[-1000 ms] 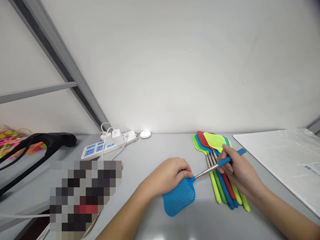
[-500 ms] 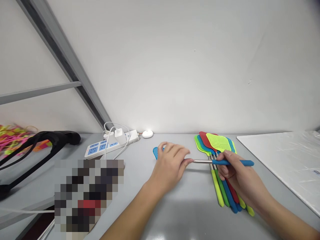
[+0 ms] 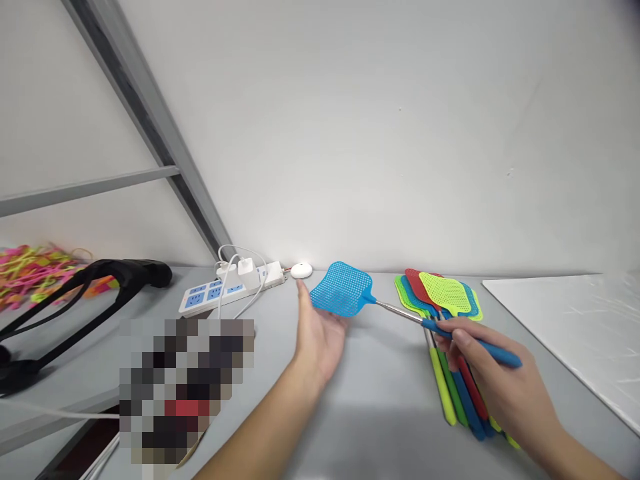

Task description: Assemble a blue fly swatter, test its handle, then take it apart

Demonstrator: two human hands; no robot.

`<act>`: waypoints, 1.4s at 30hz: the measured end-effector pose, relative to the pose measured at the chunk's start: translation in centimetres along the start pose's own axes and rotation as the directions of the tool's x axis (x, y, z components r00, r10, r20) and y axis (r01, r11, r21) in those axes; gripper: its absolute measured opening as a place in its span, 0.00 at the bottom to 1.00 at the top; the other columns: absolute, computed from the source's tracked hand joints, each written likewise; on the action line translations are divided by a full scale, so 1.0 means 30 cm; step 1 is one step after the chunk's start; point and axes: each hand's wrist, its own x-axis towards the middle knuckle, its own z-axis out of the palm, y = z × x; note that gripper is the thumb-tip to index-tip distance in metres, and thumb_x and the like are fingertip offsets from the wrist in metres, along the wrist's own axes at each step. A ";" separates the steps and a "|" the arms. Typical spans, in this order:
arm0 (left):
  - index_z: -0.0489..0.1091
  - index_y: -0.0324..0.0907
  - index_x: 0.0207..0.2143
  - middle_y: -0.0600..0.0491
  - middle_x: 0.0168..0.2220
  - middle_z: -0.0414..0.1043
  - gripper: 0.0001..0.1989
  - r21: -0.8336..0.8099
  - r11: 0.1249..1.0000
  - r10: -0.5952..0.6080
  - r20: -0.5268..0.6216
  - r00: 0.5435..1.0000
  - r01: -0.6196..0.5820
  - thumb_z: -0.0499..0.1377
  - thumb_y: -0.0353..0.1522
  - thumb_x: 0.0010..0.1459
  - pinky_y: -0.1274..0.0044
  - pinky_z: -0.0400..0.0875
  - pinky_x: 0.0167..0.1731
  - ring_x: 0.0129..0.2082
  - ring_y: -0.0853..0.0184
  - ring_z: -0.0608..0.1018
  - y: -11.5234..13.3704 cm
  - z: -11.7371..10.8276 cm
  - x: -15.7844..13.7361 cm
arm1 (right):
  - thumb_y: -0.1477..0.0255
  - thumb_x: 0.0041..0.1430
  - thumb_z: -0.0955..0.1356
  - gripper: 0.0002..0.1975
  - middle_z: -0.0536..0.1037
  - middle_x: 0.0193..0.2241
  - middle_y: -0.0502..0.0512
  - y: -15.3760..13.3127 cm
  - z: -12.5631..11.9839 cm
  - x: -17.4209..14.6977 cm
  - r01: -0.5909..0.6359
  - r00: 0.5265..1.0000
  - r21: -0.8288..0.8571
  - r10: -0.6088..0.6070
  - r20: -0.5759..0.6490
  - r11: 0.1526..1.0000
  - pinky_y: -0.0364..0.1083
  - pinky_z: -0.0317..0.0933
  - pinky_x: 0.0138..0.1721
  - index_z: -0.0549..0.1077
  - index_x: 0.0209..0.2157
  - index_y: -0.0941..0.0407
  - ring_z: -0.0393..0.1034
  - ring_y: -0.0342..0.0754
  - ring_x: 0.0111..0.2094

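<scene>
Clearly, right fingers (image 3: 466, 326) grip the blue swatter's handle (image 3: 500, 355), its head (image 3: 344, 290) over the spread left fingers (image 3: 304, 308).

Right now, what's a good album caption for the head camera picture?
Right hand holds a blue swatter by its handle, left hand at its mesh head, more swatters lying nearby.

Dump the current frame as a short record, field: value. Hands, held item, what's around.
left_hand: left hand open, under the swatter's head; contact unclear
right_hand: right hand gripping the blue handle
held_item: blue swatter, perforated head, metal shaft
nearby: overlapping pile of swatters, red, blue, green, yellow-green
back_left: power strip with white plugs
right_side: white sheet
surface: grey table
</scene>
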 end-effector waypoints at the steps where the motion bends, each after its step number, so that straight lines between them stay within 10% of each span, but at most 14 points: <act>1: 0.71 0.41 0.44 0.45 0.47 0.73 0.27 -0.020 0.998 -0.065 0.060 0.996 0.067 0.53 0.55 0.59 0.67 0.75 0.41 0.40 0.60 0.78 -0.014 0.007 -0.016 | 0.59 0.60 0.68 0.13 0.80 0.30 0.55 -0.005 0.005 -0.005 0.042 0.999 -0.067 -0.040 0.026 0.997 0.46 0.68 0.32 0.80 0.40 0.51 0.74 0.51 0.32; 9: 0.72 0.37 0.42 0.44 0.43 0.78 0.13 0.062 0.997 -0.059 0.065 0.996 0.055 0.60 0.38 0.61 0.69 0.75 0.41 0.32 0.64 0.81 -0.051 -0.002 -0.032 | 0.70 0.61 0.68 0.14 0.83 0.36 0.50 -0.005 0.018 0.006 0.541 0.838 -0.471 -0.490 0.238 0.696 0.43 0.69 0.33 0.77 0.48 0.48 0.78 0.46 0.32; 15: 0.67 0.41 0.48 0.43 0.46 0.78 0.17 0.181 0.982 0.010 0.239 0.971 -0.055 0.60 0.41 0.62 0.65 0.71 0.47 0.38 0.59 0.82 -0.083 -0.011 -0.047 | 0.68 0.64 0.66 0.14 0.82 0.40 0.54 0.047 0.008 0.000 0.585 0.797 -0.616 -0.514 0.316 0.528 0.45 0.68 0.34 0.76 0.50 0.52 0.78 0.50 0.34; 21: 0.66 0.42 0.47 0.42 0.48 0.77 0.17 0.228 0.967 0.037 0.302 0.952 -0.110 0.57 0.44 0.63 0.63 0.70 0.47 0.43 0.55 0.81 -0.088 -0.003 -0.068 | 0.54 0.63 0.64 0.19 0.76 0.23 0.51 -0.023 0.048 -0.014 0.031 0.967 -0.420 0.079 0.242 0.907 0.42 0.60 0.24 0.79 0.43 0.51 0.70 0.46 0.24; 23: 0.66 0.42 0.47 0.42 0.47 0.77 0.17 0.237 0.963 0.045 0.314 0.948 -0.125 0.57 0.45 0.63 0.62 0.70 0.47 0.44 0.54 0.81 -0.084 -0.003 -0.066 | 0.51 0.61 0.65 0.21 0.64 0.16 0.46 -0.054 0.062 -0.016 -0.273 0.894 -0.205 0.326 0.306 0.940 0.41 0.52 0.20 0.78 0.40 0.53 0.58 0.41 0.18; 26: 0.68 0.42 0.44 0.43 0.46 0.78 0.17 0.225 0.966 0.045 0.340 0.939 -0.128 0.58 0.45 0.62 0.64 0.70 0.45 0.43 0.55 0.81 -0.079 -0.001 -0.046 | 0.51 0.60 0.66 0.21 0.47 0.15 0.40 -0.071 0.080 -0.023 -0.644 0.714 0.168 0.507 0.482 0.747 0.40 0.39 0.17 0.76 0.36 0.55 0.38 0.36 0.16; 31: 0.71 0.39 0.34 0.45 0.37 0.78 0.18 0.204 0.979 -0.082 0.321 0.944 0.016 0.62 0.46 0.56 0.72 0.69 0.36 0.31 0.65 0.78 -0.113 0.052 0.024 | 0.53 0.62 0.65 0.18 0.45 0.15 0.39 -0.063 0.093 -0.021 -0.792 0.602 0.352 0.539 0.590 0.499 0.40 0.37 0.17 0.73 0.35 0.55 0.33 0.36 0.15; 37: 0.69 0.39 0.27 0.51 0.28 0.73 0.19 0.207 0.975 0.041 0.205 0.978 -0.084 0.56 0.46 0.60 0.76 0.66 0.29 0.23 0.71 0.70 -0.207 0.195 0.052 | 0.50 0.63 0.61 0.22 0.51 0.15 0.40 -0.039 0.065 0.007 -0.555 0.787 0.192 0.436 0.437 0.810 0.39 0.44 0.16 0.72 0.43 0.54 0.41 0.38 0.15; 42: 0.66 0.42 0.20 0.55 0.21 0.65 0.21 0.391 0.826 0.275 0.349 0.896 -0.406 0.56 0.45 0.61 0.76 0.62 0.29 0.24 0.69 0.67 -0.214 0.147 0.007 | 0.52 0.60 0.65 0.21 0.77 0.26 0.53 0.033 0.022 0.013 0.061 0.960 -0.368 0.047 0.278 0.928 0.41 0.67 0.23 0.74 0.46 0.51 0.76 0.49 0.28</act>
